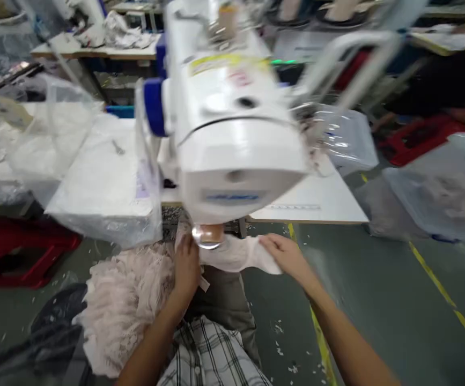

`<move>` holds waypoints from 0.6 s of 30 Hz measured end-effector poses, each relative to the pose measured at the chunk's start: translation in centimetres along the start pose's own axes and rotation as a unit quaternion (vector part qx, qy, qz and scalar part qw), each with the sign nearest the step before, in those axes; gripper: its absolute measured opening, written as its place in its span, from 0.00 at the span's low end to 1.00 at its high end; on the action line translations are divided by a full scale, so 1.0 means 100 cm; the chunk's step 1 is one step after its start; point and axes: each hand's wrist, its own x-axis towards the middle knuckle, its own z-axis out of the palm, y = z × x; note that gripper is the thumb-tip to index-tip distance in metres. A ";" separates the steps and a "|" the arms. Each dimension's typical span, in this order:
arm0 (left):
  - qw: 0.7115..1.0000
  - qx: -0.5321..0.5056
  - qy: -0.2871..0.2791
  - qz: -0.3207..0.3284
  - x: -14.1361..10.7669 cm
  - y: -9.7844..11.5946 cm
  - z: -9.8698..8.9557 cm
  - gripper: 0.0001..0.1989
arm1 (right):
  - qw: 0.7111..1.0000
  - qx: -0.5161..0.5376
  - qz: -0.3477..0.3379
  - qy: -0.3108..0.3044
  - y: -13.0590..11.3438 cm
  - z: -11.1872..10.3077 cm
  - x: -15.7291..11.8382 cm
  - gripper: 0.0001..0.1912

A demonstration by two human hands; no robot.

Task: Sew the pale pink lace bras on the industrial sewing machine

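Observation:
Stretched beneath the head of a white sewing machine [240, 155] is a pale pink bra [236, 254], seen with some blur. My right hand [286, 256] pinches its right end, out past the machine. At the other side my left hand [187, 262] is closed on the cloth close to the needle area, with its fingertips partly hidden. A clear round guard [208, 237] at the machine's lower end covers part of the work. A small white tag [204, 284] hangs below the left hand. Beside my left forearm lies a heap of pale pink lace pieces [130, 300].
The white table [308, 198] carries a ruler [292, 207] on the right. Clear plastic [107, 222] drapes over the left tabletop. Red stools [23, 252] stand on the left and far right. A translucent bin [441, 187] holds pale cloth at right. Scraps dot the green floor.

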 end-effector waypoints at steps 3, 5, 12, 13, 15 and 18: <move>0.998 0.006 -0.054 0.018 -0.034 0.010 0.002 0.28 | 0.988 -0.128 0.079 -0.040 0.067 0.017 0.008 0.24; 0.996 0.000 -0.078 0.037 -0.065 0.012 -0.020 0.23 | 0.986 -0.136 0.062 -0.078 0.091 0.042 0.017 0.21; 0.928 0.295 -0.022 -0.225 -0.182 -0.044 -0.141 0.22 | 0.989 -0.109 -0.051 -0.087 0.036 0.146 0.022 0.27; 0.922 0.304 -0.042 -0.235 -0.191 -0.053 -0.144 0.21 | 0.987 -0.110 -0.065 -0.094 0.023 0.154 0.023 0.27; 0.927 0.295 -0.070 -0.223 -0.206 -0.062 -0.143 0.19 | 0.985 -0.122 -0.075 -0.101 0.002 0.166 0.024 0.28; 0.957 0.236 -0.051 -0.160 -0.222 -0.052 -0.146 0.19 | 0.982 -0.140 -0.066 -0.109 -0.017 0.173 0.024 0.32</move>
